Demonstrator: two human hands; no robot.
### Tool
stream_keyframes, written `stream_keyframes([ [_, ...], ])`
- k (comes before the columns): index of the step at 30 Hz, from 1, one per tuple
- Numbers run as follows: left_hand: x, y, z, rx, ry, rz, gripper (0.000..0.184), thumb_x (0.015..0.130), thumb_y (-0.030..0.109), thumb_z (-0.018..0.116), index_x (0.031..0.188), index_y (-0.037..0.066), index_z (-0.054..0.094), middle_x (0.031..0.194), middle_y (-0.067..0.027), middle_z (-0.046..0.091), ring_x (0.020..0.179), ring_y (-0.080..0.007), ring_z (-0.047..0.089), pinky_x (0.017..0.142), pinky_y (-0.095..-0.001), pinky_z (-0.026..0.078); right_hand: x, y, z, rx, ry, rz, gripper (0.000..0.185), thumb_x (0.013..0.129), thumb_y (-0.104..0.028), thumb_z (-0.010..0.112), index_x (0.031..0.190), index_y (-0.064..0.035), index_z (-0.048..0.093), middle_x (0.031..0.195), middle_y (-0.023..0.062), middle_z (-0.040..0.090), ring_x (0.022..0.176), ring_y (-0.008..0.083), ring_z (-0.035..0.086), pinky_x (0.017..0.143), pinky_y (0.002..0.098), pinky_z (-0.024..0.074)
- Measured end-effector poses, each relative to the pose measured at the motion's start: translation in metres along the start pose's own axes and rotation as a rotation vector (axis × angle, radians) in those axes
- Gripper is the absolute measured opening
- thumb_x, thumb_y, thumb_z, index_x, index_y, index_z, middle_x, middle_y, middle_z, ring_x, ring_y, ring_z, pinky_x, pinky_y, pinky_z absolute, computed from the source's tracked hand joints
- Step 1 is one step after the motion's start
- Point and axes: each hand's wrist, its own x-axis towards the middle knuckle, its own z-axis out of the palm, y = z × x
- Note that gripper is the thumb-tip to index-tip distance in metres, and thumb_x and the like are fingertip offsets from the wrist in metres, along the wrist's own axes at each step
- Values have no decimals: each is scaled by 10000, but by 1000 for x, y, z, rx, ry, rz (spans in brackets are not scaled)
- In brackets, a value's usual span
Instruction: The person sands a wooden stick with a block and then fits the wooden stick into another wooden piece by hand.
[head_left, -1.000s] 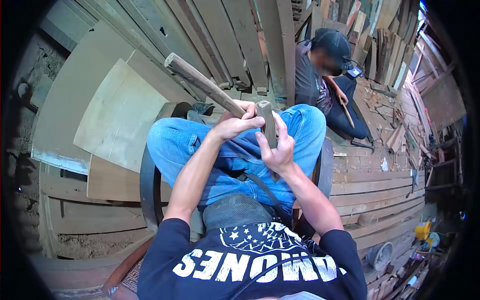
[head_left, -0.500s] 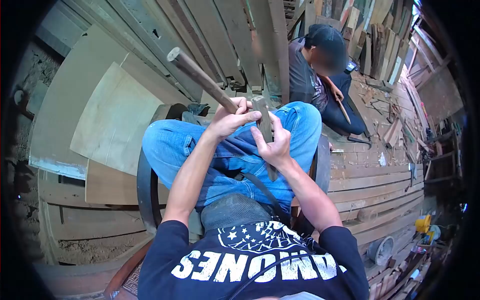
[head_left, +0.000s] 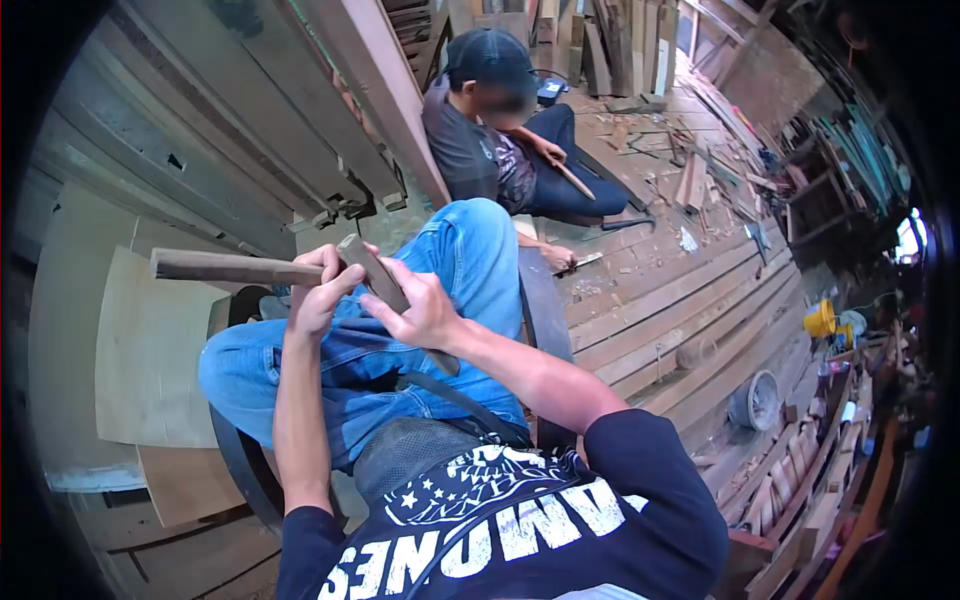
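Observation:
My left hand [head_left: 322, 288] is closed around one end of a long wooden stick [head_left: 225, 267], which points out to the left. Its thumb reaches across to the upper end of a shorter, squared wooden piece [head_left: 378, 275]. My right hand [head_left: 424, 308] grips this shorter piece, which slants down toward my lap. Both hands are close together above my jeans [head_left: 465, 250]. The fingers hide where the two pieces come near each other, so I cannot tell whether they touch.
Another person [head_left: 470, 150] sits ahead, holding a thin wooden piece [head_left: 577, 180]. Planks [head_left: 250, 110] lean on the left beside pale sheets [head_left: 150, 350]. Wood scraps [head_left: 690, 180] litter the floor at right, near laid boards [head_left: 640, 340], a bucket [head_left: 755, 400] and a yellow container [head_left: 820, 318].
My view has turned to the right, so the scene sits farther left. The long stick has swung from slanting up-left to nearly level in view. Both hands keep their holds.

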Motion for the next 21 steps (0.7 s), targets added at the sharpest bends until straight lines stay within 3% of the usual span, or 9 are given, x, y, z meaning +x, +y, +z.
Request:
stream_keyframes([
  [1, 0, 1, -1, -33, 6, -17, 434, 838, 0, 726, 636, 141, 369, 1035, -201, 704, 836, -136, 639, 696, -267, 516, 0, 0, 0, 19, 3, -1, 594, 890, -144, 710, 1401, 31, 463, 971, 222, 722, 919, 295, 736, 775, 357, 573],
  [7, 2, -2, -1, -91, 233, 33, 431, 882, -10, 685, 642, 143, 362, 979, -179, 702, 650, -93, 517, 548, -246, 398, 2, 3, 1, 26, -1, 55, 554, 887, -220, 715, 1297, 64, 475, 897, 234, 708, 851, 326, 734, 719, 381, 561],
  [14, 6, -5, -10, -146, 462, 68, 433, 926, 62, 695, 667, 165, 364, 1032, -151, 719, 608, -60, 454, 548, -212, 352, 0, 7, 2, -44, -46, 118, 566, 865, -219, 718, 1315, 34, 487, 895, 240, 705, 790, 400, 704, 686, 430, 549],
  [16, 7, -3, -7, -119, 531, 86, 440, 933, 72, 692, 666, 173, 358, 1026, -139, 726, 590, -48, 427, 537, -207, 339, 1, 12, 4, -94, -29, 0, 515, 866, -182, 734, 1287, 23, 519, 740, 182, 683, 652, 313, 702, 583, 386, 520],
  [21, 10, -4, -15, -160, 563, 87, 437, 931, 124, 710, 665, 182, 369, 1065, -130, 725, 579, -32, 386, 534, -200, 315, -1, 12, 3, -98, -78, 86, 412, 864, -243, 723, 1179, -13, 590, 754, 211, 680, 707, 389, 688, 618, 459, 523],
])
